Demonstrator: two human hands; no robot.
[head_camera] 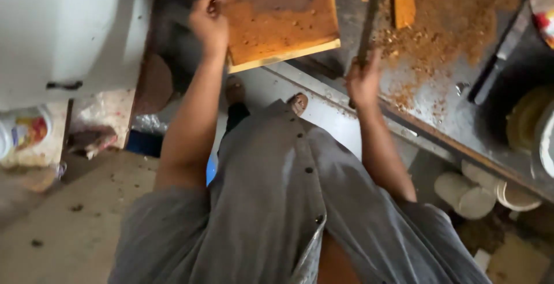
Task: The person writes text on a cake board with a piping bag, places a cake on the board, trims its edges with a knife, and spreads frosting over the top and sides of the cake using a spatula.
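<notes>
Wood-framed flat orange board [271, 16], top middle: left hand [209, 21] grips its edge; right hand [362, 82] wraps thin dark bar [369, 21] (keep board steady, scrape slow & flat).

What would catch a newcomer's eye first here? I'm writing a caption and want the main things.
The wooden frame filled with brown comb, top centre, gripped at its left edge by the left hand. Beside it the right hand holds a long dark blade upright at the edge of the metal table, which is strewn with brown crumbs at upper right.
</notes>
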